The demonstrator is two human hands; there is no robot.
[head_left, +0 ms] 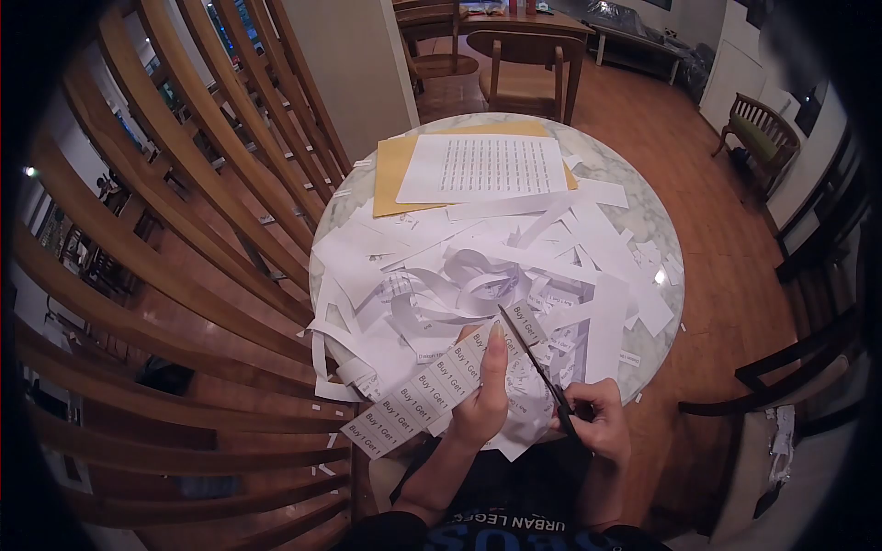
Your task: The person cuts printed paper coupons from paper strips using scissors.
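Note:
A printed paper strip [404, 409] with rows of "Buy 1 Get 1" is pinched in my left hand [484, 390], the thumb lying on top. My right hand [597, 418] is closed round the handles of dark scissors [551, 390]. Their blades reach up and left along the strip's far end, beside a label piece [525, 323]. Beneath and beyond my hands lies a heap of cut paper and curled white strips [469, 285], with small printed slips among them.
A printed sheet [496, 167] lies on a yellow envelope [390, 193] at the far side of the round marble table [657, 220]. Wooden slats [211, 248] stand close on the left. A wooden chair [524, 69] is beyond the table.

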